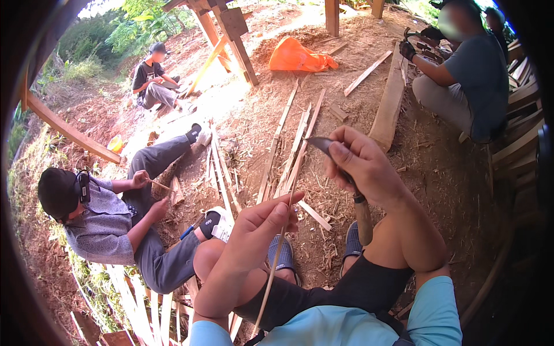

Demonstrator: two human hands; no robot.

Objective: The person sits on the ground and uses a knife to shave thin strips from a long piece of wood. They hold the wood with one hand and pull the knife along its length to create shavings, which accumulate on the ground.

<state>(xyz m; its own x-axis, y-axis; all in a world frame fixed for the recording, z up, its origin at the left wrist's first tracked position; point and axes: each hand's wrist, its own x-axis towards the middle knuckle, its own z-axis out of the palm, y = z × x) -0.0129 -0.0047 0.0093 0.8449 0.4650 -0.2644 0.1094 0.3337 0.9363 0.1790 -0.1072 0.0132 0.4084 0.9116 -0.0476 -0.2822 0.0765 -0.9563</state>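
Between the thumb and fingers of my left hand (268, 222) is a thin wooden stick (271, 277), slanting from above the fingertips down toward my lap. My right hand (358, 164) grips a knife (319, 143) by the part near its blade. The dark pointed blade faces left, above and to the right of the stick's upper end, apart from it. The knife's wooden handle (363, 219) hangs down below my right palm, beside my wrist. Both hands are raised over my knees.
Long wooden strips (280, 138) and shavings lie on the dirt ahead. A person (104, 219) sits close at left holding a stick; another person (153, 81) sits farther back. At right a person (473, 75) works by a thick plank (392, 98). An orange sheet (297, 56) lies beyond.
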